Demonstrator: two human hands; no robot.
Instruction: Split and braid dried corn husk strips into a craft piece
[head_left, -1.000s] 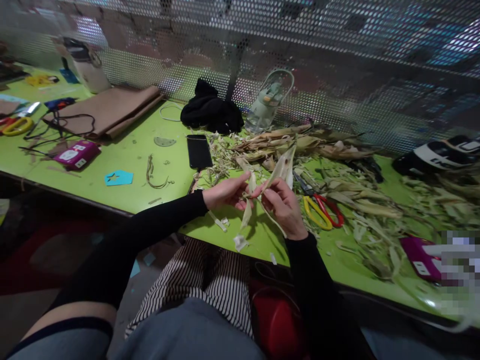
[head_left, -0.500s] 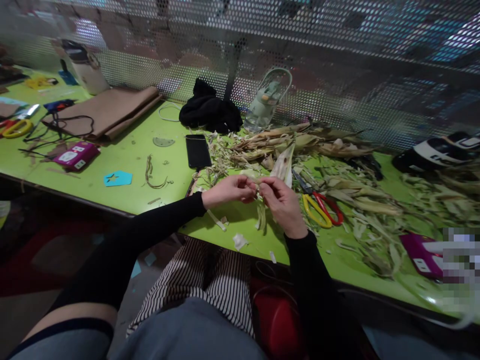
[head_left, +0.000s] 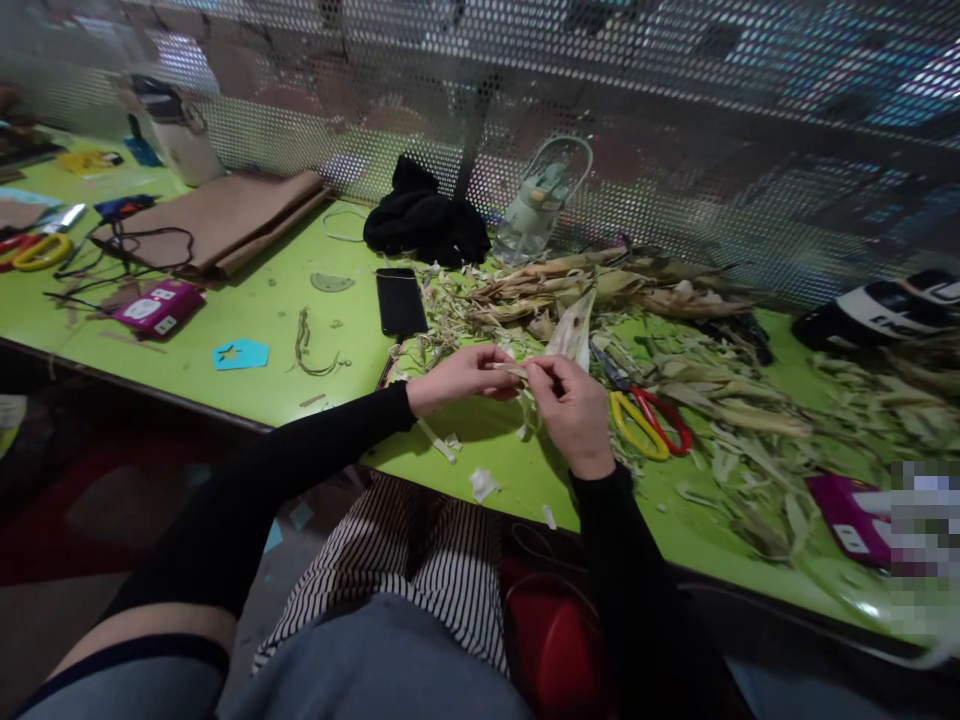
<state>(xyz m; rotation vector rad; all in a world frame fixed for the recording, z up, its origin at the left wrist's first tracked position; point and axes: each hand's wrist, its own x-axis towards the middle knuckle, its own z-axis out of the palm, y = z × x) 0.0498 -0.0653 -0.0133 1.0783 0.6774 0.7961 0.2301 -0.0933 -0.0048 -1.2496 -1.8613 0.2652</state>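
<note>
Power socket (head_left: pixel 159 308) and blue card (head_left: pixel 240 354) lie well to the left of your left hand; a phone (head_left: pixel 402 301) lies just beyond it. Your left hand (head_left: pixel 461 383) is nearly closed, fingers curled, with one end of a narrow husk piece (head_left: pixel 512 371) held between thumb and fingers. Your right hand (head_left: pixel 579 415) pinches the same piece at the fingertips, its other fingers folded in; pale strips hang below, between both hands. How the piece is joined or knotted cannot be told.

Progress, as judged: handwork on this piece is under way and unfinished. Torn strips lie about, while a broad husk (head_left: pixel 574 330) beyond your right hand and the husk pile (head_left: pixel 637 285) behind it look largely unworked. Scissors (head_left: pixel 649 420) rest open-handled just right of that hand, unused.

Against the first frame, your hands have closed together, your left fingers have curled in, and less husk hangs below. The scissors have stayed put.
</note>
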